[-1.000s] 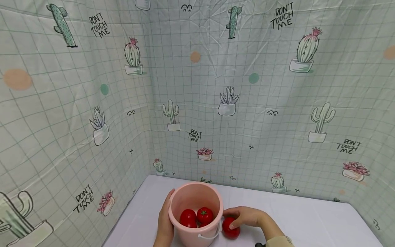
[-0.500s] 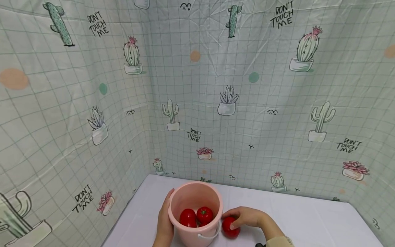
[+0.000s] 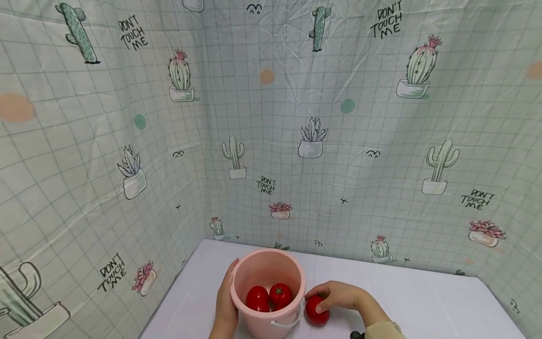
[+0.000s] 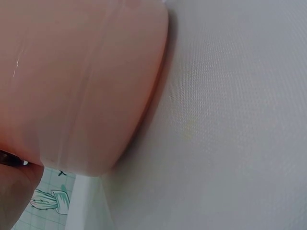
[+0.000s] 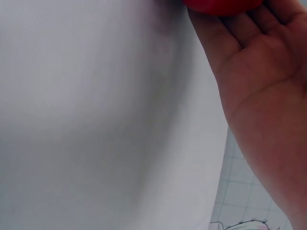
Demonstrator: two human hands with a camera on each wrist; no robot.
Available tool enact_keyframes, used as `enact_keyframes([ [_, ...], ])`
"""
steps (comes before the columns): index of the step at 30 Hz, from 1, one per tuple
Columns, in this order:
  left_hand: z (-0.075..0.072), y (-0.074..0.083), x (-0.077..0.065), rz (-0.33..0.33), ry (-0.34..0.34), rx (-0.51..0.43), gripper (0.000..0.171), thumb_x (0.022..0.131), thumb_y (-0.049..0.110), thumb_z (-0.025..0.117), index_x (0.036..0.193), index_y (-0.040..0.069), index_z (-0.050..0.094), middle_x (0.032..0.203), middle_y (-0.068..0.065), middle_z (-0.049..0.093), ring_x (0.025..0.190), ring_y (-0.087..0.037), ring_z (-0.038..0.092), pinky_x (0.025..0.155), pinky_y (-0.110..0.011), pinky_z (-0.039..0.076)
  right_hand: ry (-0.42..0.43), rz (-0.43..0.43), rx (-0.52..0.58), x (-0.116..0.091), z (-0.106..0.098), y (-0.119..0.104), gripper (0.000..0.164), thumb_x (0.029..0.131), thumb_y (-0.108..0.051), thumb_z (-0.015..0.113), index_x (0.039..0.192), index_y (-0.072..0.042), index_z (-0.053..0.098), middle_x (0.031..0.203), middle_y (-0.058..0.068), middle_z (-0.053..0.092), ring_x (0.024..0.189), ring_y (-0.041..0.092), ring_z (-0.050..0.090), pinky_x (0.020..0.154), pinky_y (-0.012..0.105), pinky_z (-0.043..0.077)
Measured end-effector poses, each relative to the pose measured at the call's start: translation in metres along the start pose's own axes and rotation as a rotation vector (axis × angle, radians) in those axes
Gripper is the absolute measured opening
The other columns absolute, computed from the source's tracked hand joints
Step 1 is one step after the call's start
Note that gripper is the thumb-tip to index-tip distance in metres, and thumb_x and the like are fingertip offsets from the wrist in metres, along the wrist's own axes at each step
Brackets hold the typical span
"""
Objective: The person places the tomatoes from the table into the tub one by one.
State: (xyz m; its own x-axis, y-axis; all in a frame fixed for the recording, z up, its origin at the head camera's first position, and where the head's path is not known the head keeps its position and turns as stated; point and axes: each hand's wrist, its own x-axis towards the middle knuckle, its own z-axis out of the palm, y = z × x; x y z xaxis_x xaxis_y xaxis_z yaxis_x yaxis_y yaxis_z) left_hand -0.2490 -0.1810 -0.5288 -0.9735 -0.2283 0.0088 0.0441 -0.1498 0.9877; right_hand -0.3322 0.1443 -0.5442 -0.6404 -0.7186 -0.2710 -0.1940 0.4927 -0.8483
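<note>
A pink bucket [image 3: 268, 325] with a white handle [image 3: 288, 324] stands on the table in the head view. Two red tomatoes lie inside it: a plain-looking one [image 3: 257, 299] at left and one with a green stem end [image 3: 280, 295] at right. My left hand [image 3: 226, 301] holds the bucket's left outer wall; in the left wrist view part of that hand [image 4: 17, 191] shows beside the bucket [image 4: 81, 86]. Right of the bucket, my right hand [image 3: 338, 296] grips another red tomato [image 3: 315, 314], thumb in front. Only that tomato's edge [image 5: 223, 5] appears in the right wrist view.
A white table [image 3: 406, 301] extends to the right and left of the bucket. Behind and at the left hangs a cactus-print cloth [image 3: 338, 188]. A small black object [image 3: 357, 335] sits by the right sleeve [image 3: 383, 330].
The right hand and its tomato have shifted up very slightly in the head view. The left hand keeps its place on the bucket. The background has drifted a little left.
</note>
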Motion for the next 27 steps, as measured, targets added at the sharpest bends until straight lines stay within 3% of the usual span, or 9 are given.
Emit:
enact_keyframes([
  [11,0.000,0.000,-0.002,-0.007,-0.006,-0.006,0.058,0.098,0.066,0.035,0.148,0.038,0.040,0.157,0.009,0.039,0.150,-0.022,0.028,0.118,-0.050,0.031,0.046,0.006,0.016,-0.007,-0.004,-0.003,0.039,0.087,-0.022,0.071,0.126,-0.021,0.067,0.122,-0.001,0.067,0.110,0.018,0.056,0.095,0.047,0.052],
  [18,0.000,0.001,-0.003,0.009,-0.016,-0.007,0.057,0.099,0.063,0.035,0.149,0.037,0.039,0.157,0.008,0.038,0.150,-0.023,0.027,0.119,-0.051,0.030,0.070,-0.044,0.015,-0.012,-0.017,-0.010,0.043,0.089,-0.027,0.070,0.130,-0.018,0.065,0.127,0.001,0.066,0.113,0.018,0.057,0.093,0.040,0.055],
  [27,0.001,0.000,-0.003,0.001,-0.014,0.002,0.057,0.099,0.063,0.035,0.149,0.038,0.038,0.158,0.009,0.037,0.150,-0.024,0.027,0.118,-0.050,0.031,0.112,-0.067,0.011,-0.020,-0.033,-0.028,0.043,0.090,-0.026,0.069,0.132,-0.018,0.064,0.125,0.004,0.066,0.112,0.021,0.059,0.089,0.039,0.056],
])
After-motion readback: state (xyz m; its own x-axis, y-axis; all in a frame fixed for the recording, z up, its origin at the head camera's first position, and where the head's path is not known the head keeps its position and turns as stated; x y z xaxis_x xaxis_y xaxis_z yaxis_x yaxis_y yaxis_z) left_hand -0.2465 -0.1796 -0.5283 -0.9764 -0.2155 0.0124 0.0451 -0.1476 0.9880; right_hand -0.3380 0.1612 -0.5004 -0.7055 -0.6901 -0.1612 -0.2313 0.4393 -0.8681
